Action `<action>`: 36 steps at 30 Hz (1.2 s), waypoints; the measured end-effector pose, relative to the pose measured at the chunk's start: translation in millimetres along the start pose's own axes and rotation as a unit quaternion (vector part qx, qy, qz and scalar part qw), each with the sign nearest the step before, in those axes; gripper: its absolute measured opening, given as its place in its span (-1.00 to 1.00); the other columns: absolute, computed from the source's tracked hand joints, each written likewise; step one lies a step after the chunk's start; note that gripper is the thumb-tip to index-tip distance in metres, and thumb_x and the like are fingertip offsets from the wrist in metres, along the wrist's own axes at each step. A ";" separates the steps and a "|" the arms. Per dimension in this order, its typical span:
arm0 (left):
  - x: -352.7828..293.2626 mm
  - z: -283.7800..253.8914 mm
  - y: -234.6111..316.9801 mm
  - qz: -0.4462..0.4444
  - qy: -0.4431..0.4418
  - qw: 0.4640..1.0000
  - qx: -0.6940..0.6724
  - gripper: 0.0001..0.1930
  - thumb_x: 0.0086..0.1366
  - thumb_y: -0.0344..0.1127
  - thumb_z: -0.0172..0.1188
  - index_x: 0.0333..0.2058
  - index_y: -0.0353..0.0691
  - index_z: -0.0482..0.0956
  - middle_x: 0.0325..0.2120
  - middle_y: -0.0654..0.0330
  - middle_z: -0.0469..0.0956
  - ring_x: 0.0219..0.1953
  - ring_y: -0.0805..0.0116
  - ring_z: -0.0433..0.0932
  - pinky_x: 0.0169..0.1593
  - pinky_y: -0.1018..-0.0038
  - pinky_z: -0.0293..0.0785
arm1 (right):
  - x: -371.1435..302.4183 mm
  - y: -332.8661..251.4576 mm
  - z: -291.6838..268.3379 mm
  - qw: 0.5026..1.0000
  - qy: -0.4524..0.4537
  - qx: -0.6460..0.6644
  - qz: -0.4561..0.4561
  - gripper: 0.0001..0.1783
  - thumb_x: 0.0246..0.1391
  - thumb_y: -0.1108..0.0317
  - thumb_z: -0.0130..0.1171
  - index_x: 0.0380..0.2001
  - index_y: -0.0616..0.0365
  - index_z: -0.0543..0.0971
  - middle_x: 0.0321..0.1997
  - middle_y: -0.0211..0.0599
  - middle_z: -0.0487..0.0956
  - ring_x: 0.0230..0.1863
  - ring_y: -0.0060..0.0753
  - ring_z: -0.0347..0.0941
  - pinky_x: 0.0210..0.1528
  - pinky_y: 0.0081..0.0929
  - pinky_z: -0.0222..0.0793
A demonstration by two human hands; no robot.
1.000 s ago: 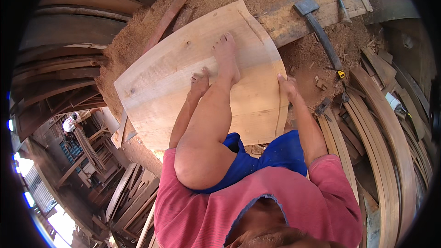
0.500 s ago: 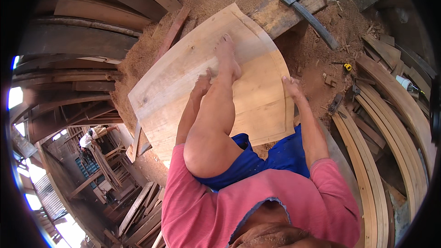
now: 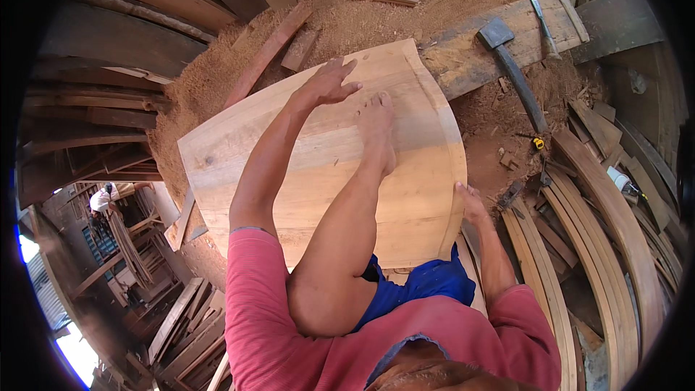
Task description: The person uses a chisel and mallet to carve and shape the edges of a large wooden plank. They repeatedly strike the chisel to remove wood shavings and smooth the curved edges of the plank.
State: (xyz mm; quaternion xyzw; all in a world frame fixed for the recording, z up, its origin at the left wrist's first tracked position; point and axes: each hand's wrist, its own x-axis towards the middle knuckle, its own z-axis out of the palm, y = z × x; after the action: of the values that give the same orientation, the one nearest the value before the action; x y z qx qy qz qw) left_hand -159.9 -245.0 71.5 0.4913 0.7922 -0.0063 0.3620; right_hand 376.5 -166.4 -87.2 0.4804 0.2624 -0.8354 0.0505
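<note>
A broad, pale wooden panel (image 3: 304,195) with a curved outer edge lies in front of me, my bare foot (image 3: 376,123) resting on it. Near its far edge is my left hand (image 3: 329,85), fingers spread, over the panel's surface; whether the palm presses on the wood I cannot tell. My right hand (image 3: 472,201) is closed on the panel's right edge, thumb on the top face, the other fingers mostly hidden beneath.
A mallet-like tool (image 3: 514,72) and a chisel (image 3: 543,25) lie on a thick plank (image 3: 463,51) at the far right. Curved wooden strips (image 3: 597,246) are stacked to the right. Sawdust (image 3: 326,18) covers the ground beyond. Another person (image 3: 105,198) stands far left.
My left hand has moved from beside my foot to the panel's far edge, its fingers spreading. The right hand keeps its hold on the edge. The view has shifted somewhat.
</note>
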 end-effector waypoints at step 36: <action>60.9 38.5 235.2 0.251 0.301 0.918 -0.066 0.02 0.12 -0.23 0.48 0.49 0.09 0.07 0.40 -0.07 0.24 0.47 -0.03 0.16 0.51 -0.05 -0.03 | -13.9 -314.7 123.1 0.942 -0.024 -0.229 -0.243 -0.59 0.37 0.39 -0.01 0.22 0.31 0.40 -0.11 -0.27 0.62 -0.24 -0.49 0.61 -0.19 -0.52 0.56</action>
State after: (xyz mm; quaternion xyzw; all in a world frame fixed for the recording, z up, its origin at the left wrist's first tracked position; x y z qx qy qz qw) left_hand 30.6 -90.3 89.0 0.6275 0.7129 0.2856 0.1278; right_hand 182.5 41.0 96.3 0.3572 0.5541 -0.7509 -0.0396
